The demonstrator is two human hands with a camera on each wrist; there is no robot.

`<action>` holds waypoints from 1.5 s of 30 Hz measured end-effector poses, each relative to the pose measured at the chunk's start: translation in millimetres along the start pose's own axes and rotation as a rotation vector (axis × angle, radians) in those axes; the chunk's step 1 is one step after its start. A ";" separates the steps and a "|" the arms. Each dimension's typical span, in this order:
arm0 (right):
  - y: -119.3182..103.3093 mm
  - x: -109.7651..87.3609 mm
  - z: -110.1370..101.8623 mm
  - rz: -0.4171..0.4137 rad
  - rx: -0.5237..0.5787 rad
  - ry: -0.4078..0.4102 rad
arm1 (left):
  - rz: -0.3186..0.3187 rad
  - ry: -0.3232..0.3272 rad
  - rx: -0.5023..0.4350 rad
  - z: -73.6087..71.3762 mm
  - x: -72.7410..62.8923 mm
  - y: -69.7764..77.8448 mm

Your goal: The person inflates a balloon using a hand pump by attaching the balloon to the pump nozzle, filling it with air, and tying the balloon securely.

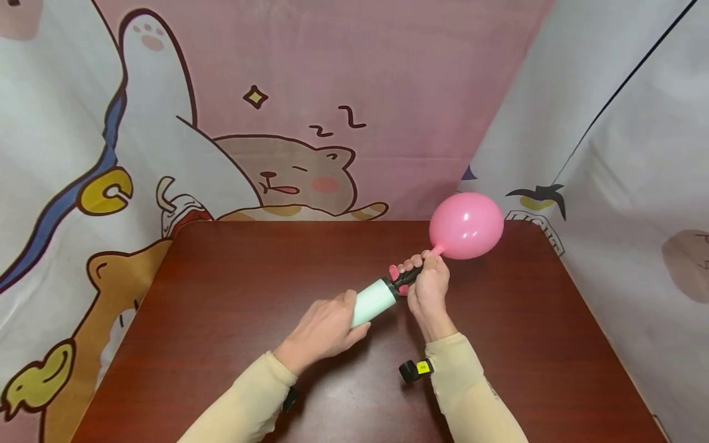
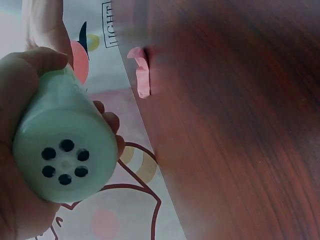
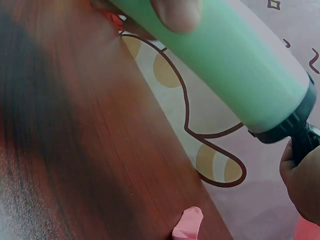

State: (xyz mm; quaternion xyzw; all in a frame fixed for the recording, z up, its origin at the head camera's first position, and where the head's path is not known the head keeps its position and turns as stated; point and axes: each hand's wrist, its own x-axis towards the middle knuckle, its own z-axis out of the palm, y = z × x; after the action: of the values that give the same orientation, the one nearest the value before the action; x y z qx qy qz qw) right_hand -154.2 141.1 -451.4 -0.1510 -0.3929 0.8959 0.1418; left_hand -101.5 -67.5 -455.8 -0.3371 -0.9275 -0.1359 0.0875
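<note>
A mint-green balloon pump (image 1: 373, 303) slants across the middle of the table in the head view. My left hand (image 1: 327, 326) grips its barrel, fingers curled around the side. Several dark holes show in the pump's round end in the left wrist view. At the other end, my right hand (image 1: 431, 289) holds the slim black part (image 1: 410, 275) and pinches the neck of an inflated pink balloon (image 1: 468, 226) there. The balloon's mouth is hidden by the fingers. A flat pink balloon (image 2: 143, 77) lies on the table beyond the pump, partly covered in the head view.
The dark reddish-brown wooden table (image 1: 232, 277) ends at a far edge against a cartoon-printed curtain (image 1: 343, 74). More printed cloth (image 1: 637, 184) hangs along the right side. A black wrist device (image 1: 410, 371) sits by the right sleeve.
</note>
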 end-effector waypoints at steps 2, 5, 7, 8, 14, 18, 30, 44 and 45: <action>-1.0 -0.2 -0.4 -0.001 -0.008 -0.007 | -0.005 -0.003 -0.013 -0.1 1.0 1.5; -8.9 4.3 -4.1 -0.017 -0.001 -0.006 | -0.001 -0.002 -0.030 -0.6 -0.1 1.6; -18.1 10.1 -8.1 -0.034 0.024 -0.005 | 0.004 0.003 -0.032 -1.6 -3.0 0.1; -23.4 13.7 -10.1 -0.048 0.038 -0.001 | 0.009 0.004 -0.031 -2.0 -5.0 -1.2; -54.0 32.1 -22.6 -0.118 0.116 0.051 | 0.059 0.042 0.004 -7.7 -18.2 -11.7; -56.2 31.2 -24.7 -0.096 0.137 0.071 | 0.081 0.056 0.020 -10.0 -20.9 -15.6; -3.0 -3.4 -0.7 -0.031 0.046 -0.018 | 0.026 0.010 0.018 -4.1 -1.9 -0.6; -51.3 30.1 -20.4 -0.131 0.092 0.028 | 0.060 0.014 -0.020 -8.7 -20.5 -17.7; -56.2 33.0 -22.5 -0.133 0.114 0.034 | 0.065 0.019 -0.016 -9.1 -22.9 -20.1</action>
State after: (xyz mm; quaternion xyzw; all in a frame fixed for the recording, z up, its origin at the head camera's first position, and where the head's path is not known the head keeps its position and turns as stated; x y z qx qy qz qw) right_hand -168.2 204.9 -429.2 -0.1314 -0.3480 0.9028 0.2159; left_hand -96.5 -98.9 -456.9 -0.3666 -0.9140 -0.1436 0.0979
